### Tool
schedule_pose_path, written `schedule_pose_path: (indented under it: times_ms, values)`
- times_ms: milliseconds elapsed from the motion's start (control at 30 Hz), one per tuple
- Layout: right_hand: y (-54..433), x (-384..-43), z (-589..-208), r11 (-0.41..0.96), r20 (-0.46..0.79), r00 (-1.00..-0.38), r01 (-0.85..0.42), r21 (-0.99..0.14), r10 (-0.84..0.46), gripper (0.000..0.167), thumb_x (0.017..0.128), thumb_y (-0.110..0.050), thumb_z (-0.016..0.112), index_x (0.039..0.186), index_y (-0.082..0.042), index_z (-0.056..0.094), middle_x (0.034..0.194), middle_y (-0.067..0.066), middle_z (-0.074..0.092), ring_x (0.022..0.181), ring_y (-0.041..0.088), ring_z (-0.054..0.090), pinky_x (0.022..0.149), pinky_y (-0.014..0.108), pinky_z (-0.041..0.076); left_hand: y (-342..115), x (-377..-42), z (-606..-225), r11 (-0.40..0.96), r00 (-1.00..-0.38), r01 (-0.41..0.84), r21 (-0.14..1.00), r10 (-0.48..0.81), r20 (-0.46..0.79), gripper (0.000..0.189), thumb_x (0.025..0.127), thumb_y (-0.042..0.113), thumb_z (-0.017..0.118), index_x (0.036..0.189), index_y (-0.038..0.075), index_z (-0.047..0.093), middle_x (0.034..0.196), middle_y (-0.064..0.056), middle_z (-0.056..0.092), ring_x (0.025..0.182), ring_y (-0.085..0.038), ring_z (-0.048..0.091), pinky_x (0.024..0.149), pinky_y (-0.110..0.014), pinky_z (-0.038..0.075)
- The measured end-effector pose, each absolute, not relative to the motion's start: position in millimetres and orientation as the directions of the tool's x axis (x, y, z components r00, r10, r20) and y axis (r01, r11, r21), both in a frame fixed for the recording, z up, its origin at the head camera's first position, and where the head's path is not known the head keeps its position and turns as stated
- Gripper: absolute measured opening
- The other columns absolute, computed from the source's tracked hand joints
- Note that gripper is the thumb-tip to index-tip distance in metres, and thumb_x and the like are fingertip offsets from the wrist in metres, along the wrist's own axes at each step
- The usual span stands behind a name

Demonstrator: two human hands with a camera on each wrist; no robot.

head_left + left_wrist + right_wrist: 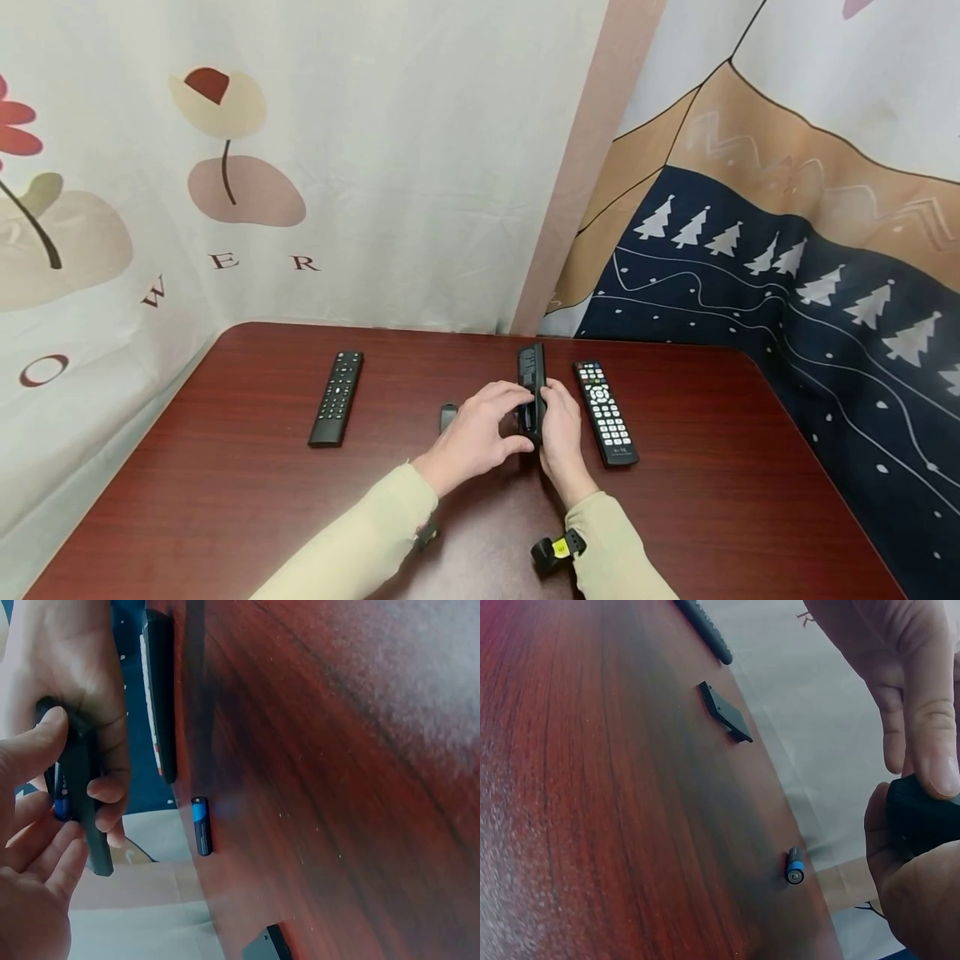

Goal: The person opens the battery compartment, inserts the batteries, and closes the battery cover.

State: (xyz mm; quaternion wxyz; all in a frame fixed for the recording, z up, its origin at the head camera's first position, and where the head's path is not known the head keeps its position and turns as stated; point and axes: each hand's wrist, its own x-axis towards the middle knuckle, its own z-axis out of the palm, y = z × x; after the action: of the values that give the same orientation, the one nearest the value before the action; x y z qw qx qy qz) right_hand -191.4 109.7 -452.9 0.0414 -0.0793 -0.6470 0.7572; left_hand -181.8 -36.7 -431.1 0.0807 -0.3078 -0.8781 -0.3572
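Note:
A black remote control is held up above the table, its back with the uncovered battery compartment turned left. My right hand grips it from the right side, fingers curled round its edge. From the left, my left hand reaches over the compartment. In the left wrist view its fingertips touch a blue-and-black battery in the compartment, and its thumb lies at the remote's near end. A second battery lies on the table. Beside the left hand is the battery cover.
A black remote lies on the left of the brown table. Another, with white buttons, lies just right of my right hand. Printed curtains hang behind the table's back edge.

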Motion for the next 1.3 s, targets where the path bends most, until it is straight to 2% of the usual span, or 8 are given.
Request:
schedule_pose_path:
  times_ms: [167,433,700,1000,1300]
  values:
    - [109.3,-191.7,-451.7,-0.186,-0.046,-0.986,0.015,-0.982,0.160,0.038,0.106,-0.013,0.036,0.127,0.010,0.058,0.116,0.020,0.065,0.086,0.010,0.065,0.071,0.023,0.056,-35.0,-179.6,-431.9,0.551,-0.794,0.606,0.574,0.466,0.391,0.056,0.080,0.018,0.090,0.131,0.006,0.068,0.129,-0.007,0.067,0.123,-0.024,0.061,0.102,-0.040,0.053]
    - [109.2,-191.8,-450.9,-0.233,-0.041,-0.987,0.004,-0.972,0.156,0.038,0.106,-0.011,0.034,0.126,0.012,0.057,0.114,0.021,0.067,0.086,0.010,0.067,0.074,0.023,0.057,-33.2,-178.4,-434.4,0.549,-0.791,0.610,0.571,0.468,0.395,0.067,0.084,0.015,0.087,0.144,0.006,0.058,0.132,-0.011,0.067,0.124,-0.025,0.059,0.102,-0.042,0.053]
    - [108.3,-192.5,-448.7,-0.261,-0.053,-0.989,0.015,-0.965,0.140,0.040,0.107,-0.012,0.030,0.129,0.011,0.055,0.127,0.034,0.060,0.091,0.010,0.067,0.076,0.022,0.057,-34.4,-176.1,-435.7,0.552,-0.771,0.637,0.538,0.475,0.425,0.064,0.087,0.015,0.085,0.145,0.006,0.059,0.133,-0.011,0.067,0.126,-0.025,0.060,0.102,-0.040,0.053]
    - [109.0,-193.8,-448.8,-0.290,-0.056,-0.986,0.009,-0.957,0.156,0.039,0.106,-0.010,0.030,0.125,0.012,0.056,0.120,0.031,0.064,0.088,0.010,0.067,0.076,0.022,0.056,-33.2,-174.6,-438.4,0.569,-0.739,0.674,0.472,0.495,0.458,0.059,0.090,0.016,0.082,0.143,0.004,0.060,0.133,-0.011,0.068,0.123,-0.023,0.063,0.098,-0.037,0.056]
    - [112.6,-197.4,-450.2,-0.253,-0.060,-0.982,0.013,-0.967,0.181,0.037,0.107,-0.010,0.031,0.121,0.011,0.057,0.116,0.028,0.065,0.087,0.009,0.065,0.075,0.021,0.055,-29.4,-174.6,-440.6,0.588,-0.714,0.697,0.411,0.518,0.471,0.058,0.092,0.016,0.080,0.143,0.000,0.058,0.124,-0.014,0.071,0.116,-0.024,0.066,0.097,-0.037,0.056]
